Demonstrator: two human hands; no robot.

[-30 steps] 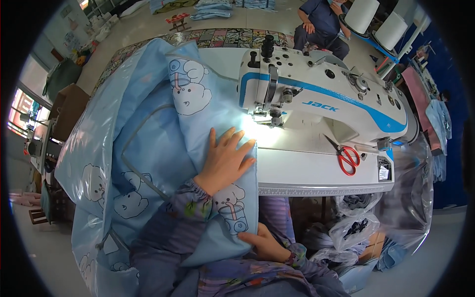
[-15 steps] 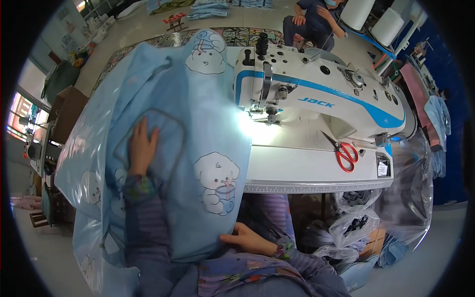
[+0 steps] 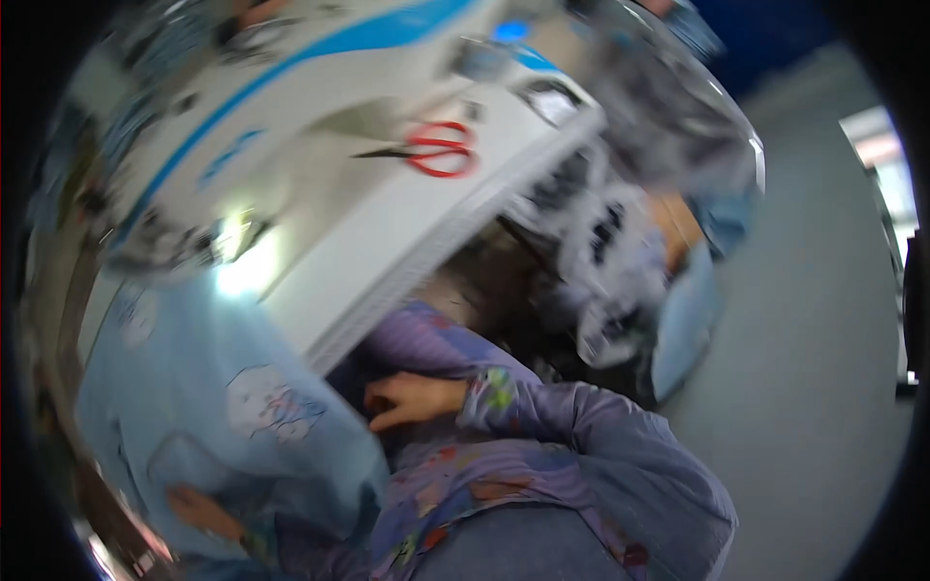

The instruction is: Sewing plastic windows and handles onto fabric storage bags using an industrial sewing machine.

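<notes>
A light blue cloth (image 3: 203,387) printed with white cartoon puppies hangs over the left end of the sewing machine's table. My left hand (image 3: 201,510) lies flat on it, blurred, below a faint dark rounded outline on the cloth. At the cloth's right edge is my right hand (image 3: 417,399), with bent fingers and a dark gap between them and the thumb. Its thumb tip comes close to the edge; whether they touch is unclear. The white and blue sewing machine (image 3: 291,92) stands ahead, its lamp glaring over the needle area beside the cloth.
Red-handled scissors (image 3: 441,150) rest on the white machine table (image 3: 387,203). Under and beside its front edge hang clear plastic bags (image 3: 605,252) with dark contents. A grey floor (image 3: 794,290) stretches along the right side.
The view has swung right and tilted, so the machine and cloth now appear farther left and slanted. My left hand stays on the cloth; my right hand's fingers have drawn back from its edge.
</notes>
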